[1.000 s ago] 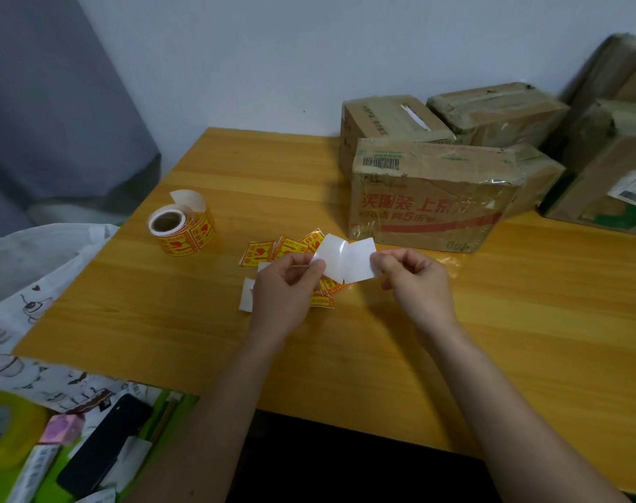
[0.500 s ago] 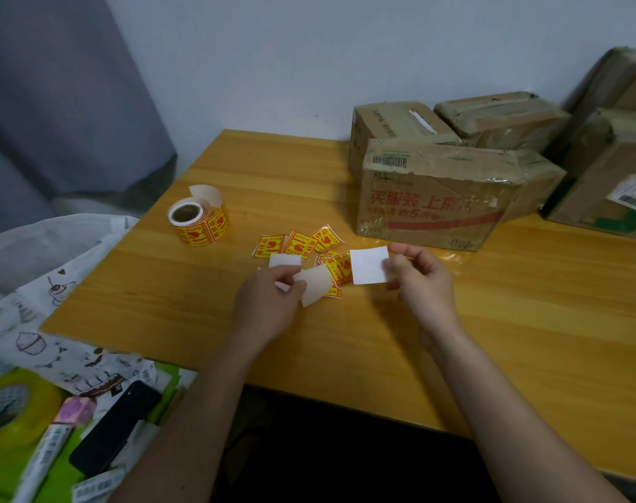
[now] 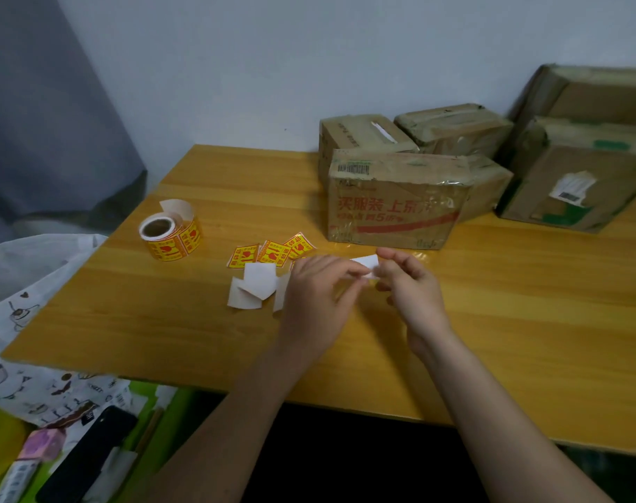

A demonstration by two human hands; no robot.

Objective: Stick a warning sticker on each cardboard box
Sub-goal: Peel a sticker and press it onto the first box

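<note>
A person's left hand (image 3: 318, 285) and right hand (image 3: 405, 281) meet just above the bench (image 3: 527, 321), both pinching one sticker (image 3: 365, 263) whose white back faces up, apparently to peel it from its liner. Each grip is narrow, fingertips closed on the small slip; which hand has the liner cannot be told. Loose yellow stickers (image 3: 269, 253) lie just behind the hands, likely torn off ready for use, with white liners (image 3: 253, 288) lying beside them. The roll (image 3: 171, 234) stands well to the left. The boxes (image 3: 396, 201) are bunched at the far right of the bench, the nearest within easy reach; none shows a yellow sticker on its visible faces, so the job appears barely begun.
</note>
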